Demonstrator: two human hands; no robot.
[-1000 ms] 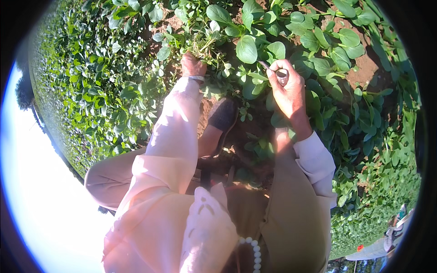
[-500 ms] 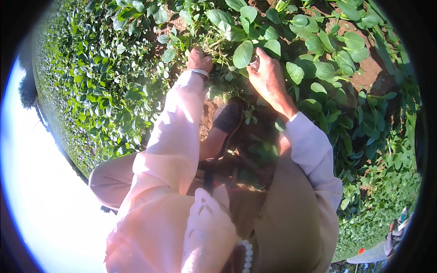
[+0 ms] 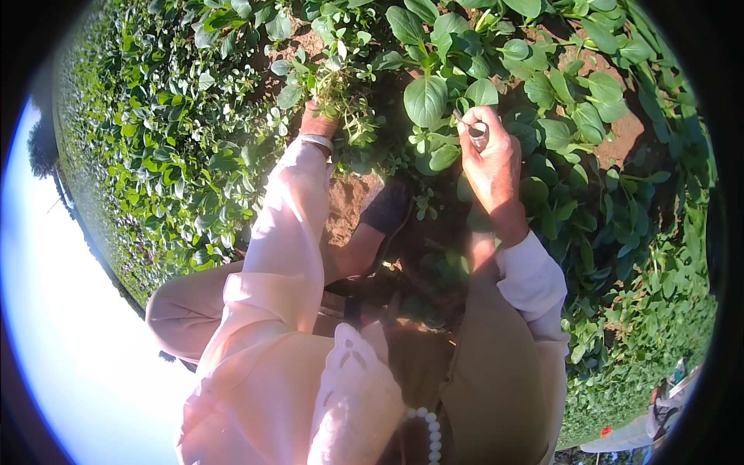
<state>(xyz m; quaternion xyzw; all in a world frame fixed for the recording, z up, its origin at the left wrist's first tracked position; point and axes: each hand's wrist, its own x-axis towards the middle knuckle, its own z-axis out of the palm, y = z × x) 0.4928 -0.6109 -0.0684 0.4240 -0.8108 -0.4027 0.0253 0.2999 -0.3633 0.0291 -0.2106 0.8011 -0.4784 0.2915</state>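
My left hand (image 3: pixel 319 121), with a pale bangle at its wrist, is closed round a bunch of weeds (image 3: pixel 350 97) with thin stems and small leaves. Leaves cover some of its fingers. Off to the right, my right hand (image 3: pixel 494 159) is closed round a small tool (image 3: pixel 478 135). A dark, shiny end of the tool shows in the grip and a thin tip sticks out; its kind cannot be made out. Just beyond that hand grows a broad-leaved green plant (image 3: pixel 425 101), its leaves close to the fingers.
Dense low greenery (image 3: pixel 170 155) spreads on the left, and larger leafy plants (image 3: pixel 589 93) stand on the right with reddish soil between. My dark shoe (image 3: pixel 387 205) is planted on soil (image 3: pixel 346 205) between my arms. Another person's clothing (image 3: pixel 635 434) shows at the lower right.
My right hand has moved right and slightly nearer, away from the weeds, with the tool still in it. My left hand has shifted a little left and nearer, the weed bunch showing more.
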